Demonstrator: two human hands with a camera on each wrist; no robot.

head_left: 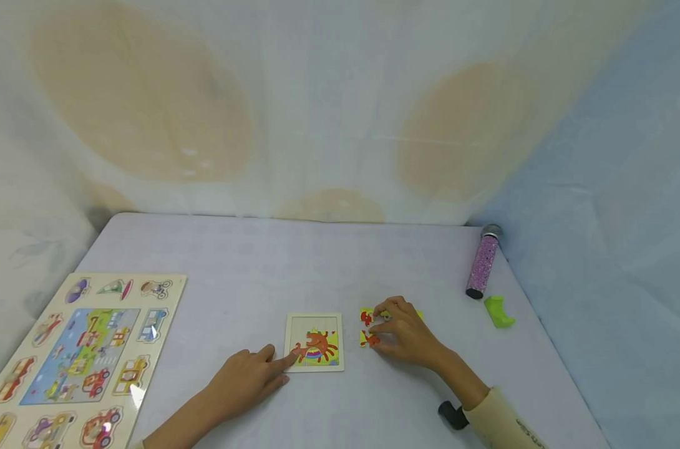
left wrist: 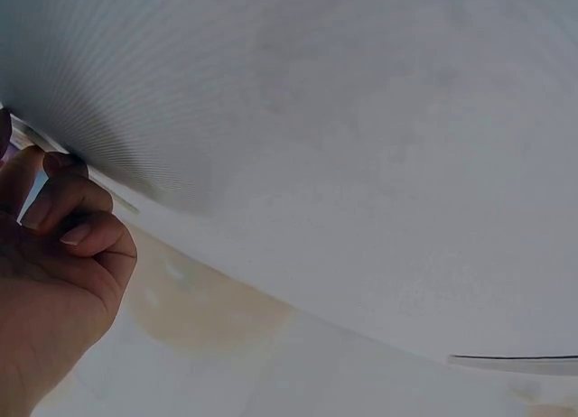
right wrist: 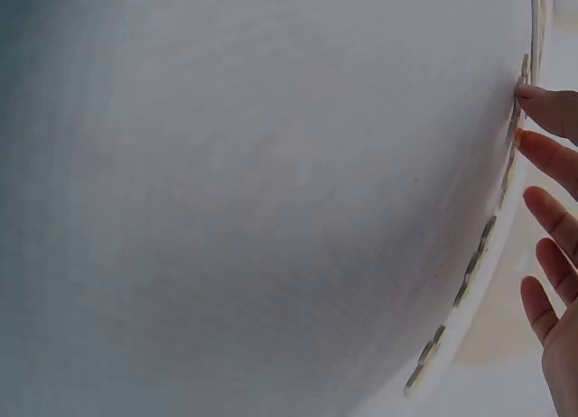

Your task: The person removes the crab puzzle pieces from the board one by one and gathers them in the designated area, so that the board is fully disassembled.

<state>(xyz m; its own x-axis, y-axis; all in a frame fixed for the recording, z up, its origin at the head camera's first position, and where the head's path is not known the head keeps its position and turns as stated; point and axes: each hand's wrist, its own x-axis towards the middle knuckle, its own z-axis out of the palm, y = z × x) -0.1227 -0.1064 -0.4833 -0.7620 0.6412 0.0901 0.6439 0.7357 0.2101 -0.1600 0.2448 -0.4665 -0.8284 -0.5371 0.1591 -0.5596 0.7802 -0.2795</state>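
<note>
Well apart from the desk [head_left: 233, 262]'s back edge, we touched the puzzle board [head_left: 299, 327] with the left hand [head_left: 244, 380], its grip apart, index finger extended. Beside it, the right hand [head_left: 404, 333]'s grip clamped a puzzle piece [head_left: 364, 338]. We could not read the sleeve [head_left: 494, 415] lettering.

Soft light — dim, greyish wrist views

head: above, forward-down | wrists: close, low along tabletop [head_left: 233, 268] | shared: tabletop

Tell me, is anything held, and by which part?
The right hand touches a puzzle piece; whether it's gripped can't be told. The left hand holds nothing, touching the puzzle board.
</note>
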